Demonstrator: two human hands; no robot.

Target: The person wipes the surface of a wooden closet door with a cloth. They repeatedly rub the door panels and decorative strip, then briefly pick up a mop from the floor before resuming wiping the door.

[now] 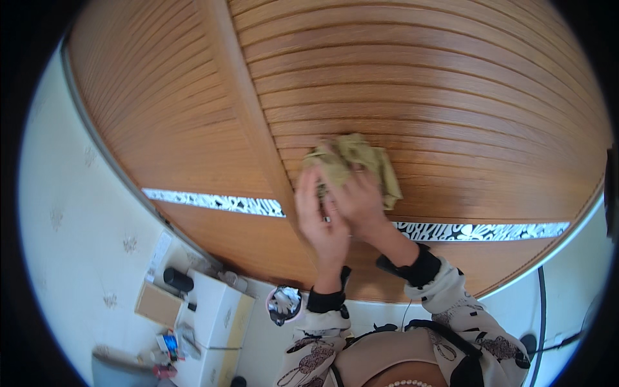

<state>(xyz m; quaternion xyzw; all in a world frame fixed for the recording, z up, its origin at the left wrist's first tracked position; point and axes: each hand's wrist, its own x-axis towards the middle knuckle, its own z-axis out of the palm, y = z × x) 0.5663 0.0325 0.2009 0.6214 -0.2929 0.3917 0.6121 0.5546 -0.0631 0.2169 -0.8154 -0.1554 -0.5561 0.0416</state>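
My right hand [360,200] grips a crumpled olive-green cloth [370,157] in front of a slatted wooden sliding door [425,121]. Part of the cloth hangs past the right side of that hand. Close beside it, my left hand [321,227] has its fingers stretched up along the cloth's left edge. Motion blur hides whether these fingers hold the cloth or only touch it. Both hands are near the upright wooden door stile [251,106], above the level of the black-and-white patterned strip [483,231].
A second slatted door panel [169,121] stands left of the stile. Below are a lined waste bin [285,302] and a white cabinet [217,309] bearing a black cylinder [178,279], a brown board [158,305] and small items. A grey chair back [121,372] is at lower left. A dark cable [541,309] runs at right.
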